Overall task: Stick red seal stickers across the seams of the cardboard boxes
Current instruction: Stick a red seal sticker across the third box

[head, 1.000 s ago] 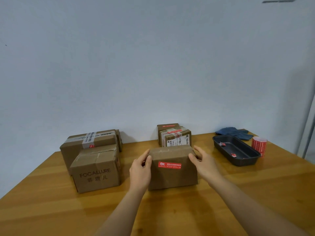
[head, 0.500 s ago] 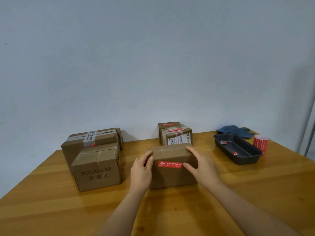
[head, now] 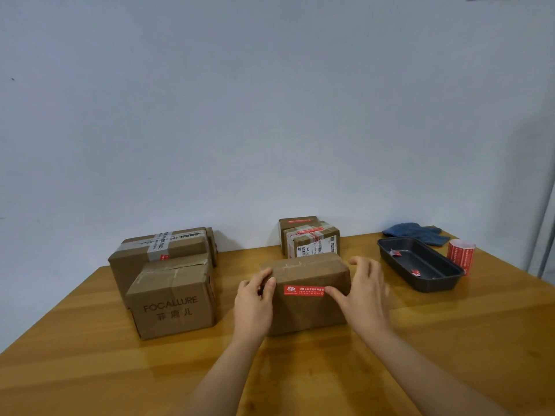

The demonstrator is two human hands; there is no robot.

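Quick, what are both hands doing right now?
Left hand: grips the left end of the brown box.
Right hand: open, a straight finger pressing the red seal sticker on that box.

"FOCALLURE" printed above Chinese characters on the front of the cardboard box (head: pixel 175 307), white print too small to be read on the red seal sticker (head: pixel 304 290) right of that box, barcode label (head: pixel 312 250) unreadable behind
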